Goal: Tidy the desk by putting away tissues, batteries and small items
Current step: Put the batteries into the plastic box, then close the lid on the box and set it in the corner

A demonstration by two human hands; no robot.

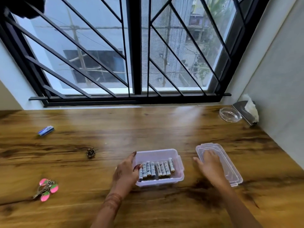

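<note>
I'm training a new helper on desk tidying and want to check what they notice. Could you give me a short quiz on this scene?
1. True or false: the lid is clipped onto the clear box of batteries.
2. The right hand rests flat on: A) the box, B) the lid, C) the batteries.
3. Fill in: the left hand grips the box's ___ side.
Key: 1 false; 2 B; 3 left.
</note>
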